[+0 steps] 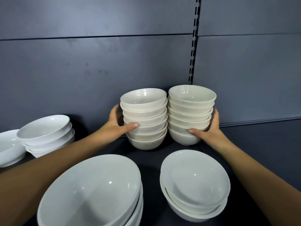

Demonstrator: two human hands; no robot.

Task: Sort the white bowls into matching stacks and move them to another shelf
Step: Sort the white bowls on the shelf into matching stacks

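Observation:
Two tall stacks of small cream-white bowls stand side by side at the back of the dark shelf. My left hand grips the left stack from its left side, thumb across the front of a lower bowl. On the other side, my right hand grips the right stack low down, its thumb on the front and its fingers behind. Both stacks rest on the shelf, touching or nearly touching each other.
A stack of large white bowls stands at the near left, a stack of medium bowls at the near right. More white bowls stand at the far left. A slotted upright runs down the grey back panel.

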